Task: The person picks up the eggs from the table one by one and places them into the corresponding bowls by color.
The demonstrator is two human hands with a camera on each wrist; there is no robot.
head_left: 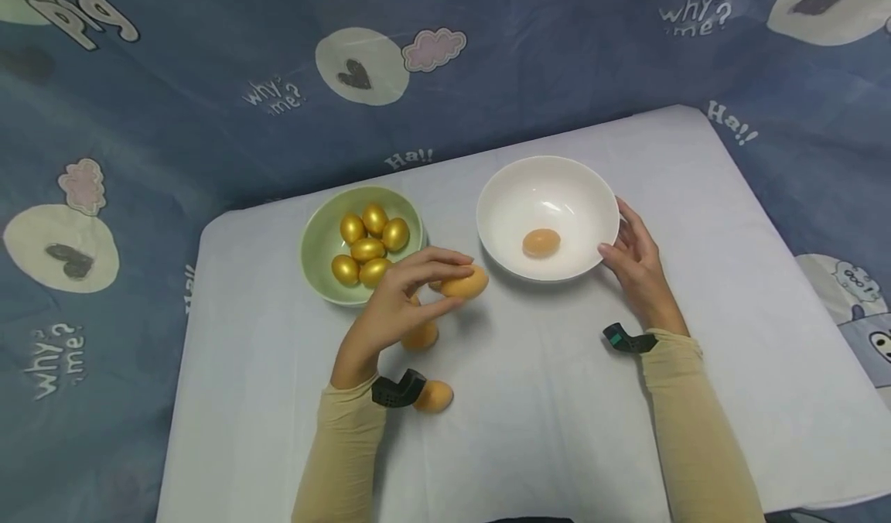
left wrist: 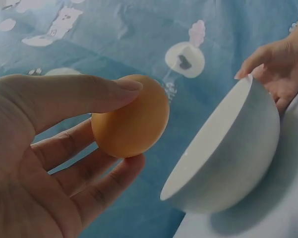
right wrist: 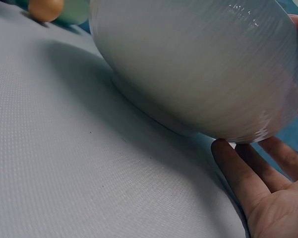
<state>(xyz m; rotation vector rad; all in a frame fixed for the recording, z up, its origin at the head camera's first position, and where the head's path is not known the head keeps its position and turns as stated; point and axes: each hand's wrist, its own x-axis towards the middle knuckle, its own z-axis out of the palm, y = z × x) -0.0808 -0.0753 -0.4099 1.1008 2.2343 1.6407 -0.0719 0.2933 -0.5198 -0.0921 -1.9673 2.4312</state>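
Observation:
My left hand (head_left: 397, 306) pinches a brown egg (head_left: 468, 283) between thumb and fingers, above the table just left of a white bowl (head_left: 557, 186). In the left wrist view, the thumb lies over that egg (left wrist: 134, 116) and the fingertips support its underside. One brown egg (head_left: 541, 243) lies inside the white bowl. At the bowl's right side, my right hand (head_left: 640, 268) holds it, thumb at the rim and fingers against the outer wall. The right wrist view shows the bowl's foot (right wrist: 144, 109) low over the cloth, and the fingertips under its curved side.
A green bowl (head_left: 316, 233) with several golden eggs (head_left: 366, 250) stands left of the white bowl. Brown eggs lie on the white cloth near my left hand and wrist, one egg (head_left: 420, 337) below the fingers and another egg (head_left: 434, 397) beside the wrist camera; others are partly hidden.

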